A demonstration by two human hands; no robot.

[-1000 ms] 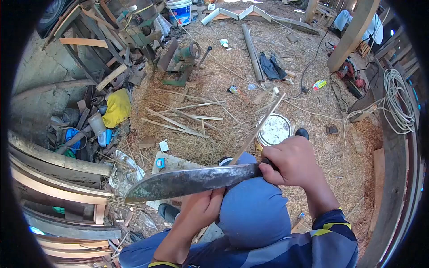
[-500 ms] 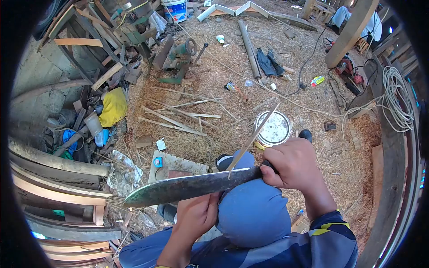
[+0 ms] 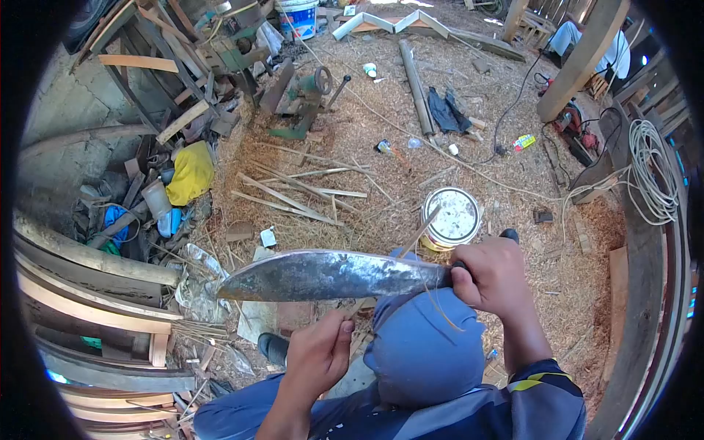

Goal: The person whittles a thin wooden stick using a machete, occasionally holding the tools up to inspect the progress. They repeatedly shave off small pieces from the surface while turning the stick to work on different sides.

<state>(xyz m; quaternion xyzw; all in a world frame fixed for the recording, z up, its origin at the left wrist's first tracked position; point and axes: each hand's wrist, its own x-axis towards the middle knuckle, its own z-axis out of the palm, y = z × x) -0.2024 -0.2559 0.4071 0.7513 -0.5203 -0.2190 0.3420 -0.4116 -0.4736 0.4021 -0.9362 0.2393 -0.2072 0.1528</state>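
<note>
A machete [image 3: 330,276] lies across the view, its broad dark blade pointing left and its flat side facing me. My right hand [image 3: 499,277] is closed around its handle. Below the blade, my left hand [image 3: 320,350] pinches the near end of a thin wooden strip [image 3: 422,231]. The strip passes behind the blade, which hides its middle, and its far end shows above the blade. A thin curled shaving [image 3: 442,312] hangs below the blade over my bent knee [image 3: 425,348], clad in blue-grey cloth.
Several cut strips [image 3: 293,192] lie on the shavings-covered ground ahead. A lidded bucket [image 3: 451,216] stands beyond my knee. A green metal vise [image 3: 304,103] is farther off. Coiled cable [image 3: 653,176] hangs at the right; a person [image 3: 612,55] sits at the far right.
The machete has moved up and away and turned to show more of its flat side. My right hand moved slightly right and away. Less of the strip's far end shows, and a curled shaving has appeared.
</note>
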